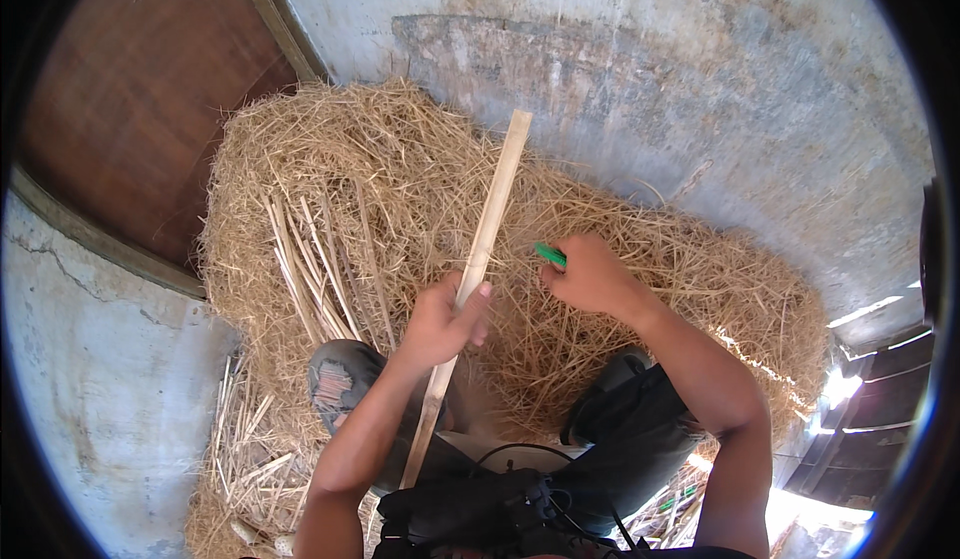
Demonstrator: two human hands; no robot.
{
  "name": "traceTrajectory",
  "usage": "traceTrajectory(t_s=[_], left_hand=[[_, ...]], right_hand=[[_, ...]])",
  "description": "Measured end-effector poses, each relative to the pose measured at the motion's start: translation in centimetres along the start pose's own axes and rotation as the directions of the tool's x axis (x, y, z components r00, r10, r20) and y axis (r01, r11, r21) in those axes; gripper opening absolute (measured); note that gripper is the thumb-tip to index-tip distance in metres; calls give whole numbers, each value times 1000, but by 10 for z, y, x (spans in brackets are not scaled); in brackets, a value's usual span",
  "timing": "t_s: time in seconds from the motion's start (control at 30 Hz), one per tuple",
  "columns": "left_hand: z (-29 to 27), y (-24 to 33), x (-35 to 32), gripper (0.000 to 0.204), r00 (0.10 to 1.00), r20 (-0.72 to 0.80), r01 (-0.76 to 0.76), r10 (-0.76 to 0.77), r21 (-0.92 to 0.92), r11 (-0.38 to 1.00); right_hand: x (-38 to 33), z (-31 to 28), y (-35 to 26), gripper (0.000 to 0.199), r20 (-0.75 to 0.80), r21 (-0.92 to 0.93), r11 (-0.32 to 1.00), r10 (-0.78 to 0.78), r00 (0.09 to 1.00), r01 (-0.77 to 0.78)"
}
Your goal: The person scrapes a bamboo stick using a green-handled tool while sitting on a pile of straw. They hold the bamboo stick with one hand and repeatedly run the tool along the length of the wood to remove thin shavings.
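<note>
My left hand (445, 321) is closed around a long, flat, pale strip of wood or split bamboo (497, 189). The strip slants from my lap up and to the right, over the straw. To the right of it, apart from it, my right hand (592, 275) is closed on a small bright green object (549, 254). Only its green end shows past the fingers, so its kind is not clear. Several thin pale sticks (318, 274) lie on the straw, left of my left hand.
A heap of dry straw (350, 149) spreads in front of me and around my legs. Behind it stands a grey plastered wall (640, 69). At the upper left is a brown panel (150, 109) in a frame. More cut sticks (250, 469) lie at the lower left.
</note>
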State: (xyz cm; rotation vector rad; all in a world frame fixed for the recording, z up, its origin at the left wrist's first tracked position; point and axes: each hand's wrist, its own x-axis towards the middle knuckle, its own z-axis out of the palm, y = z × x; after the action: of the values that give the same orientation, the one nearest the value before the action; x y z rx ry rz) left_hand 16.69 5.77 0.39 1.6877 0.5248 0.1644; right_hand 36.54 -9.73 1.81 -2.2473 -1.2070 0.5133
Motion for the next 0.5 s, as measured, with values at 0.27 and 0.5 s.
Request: traceTrajectory(t_s=[0.27,0.5], left_hand=[[14,-10,2,35,998,-3,-67,70,227,972],[20,-15,4,34,977,-74,-158,199,373,914]], right_hand=[[2,17,-4,18,-51,-116,990,-91,995,85],[17,27,-13,13,2,-254,967,31,1000,-30]])
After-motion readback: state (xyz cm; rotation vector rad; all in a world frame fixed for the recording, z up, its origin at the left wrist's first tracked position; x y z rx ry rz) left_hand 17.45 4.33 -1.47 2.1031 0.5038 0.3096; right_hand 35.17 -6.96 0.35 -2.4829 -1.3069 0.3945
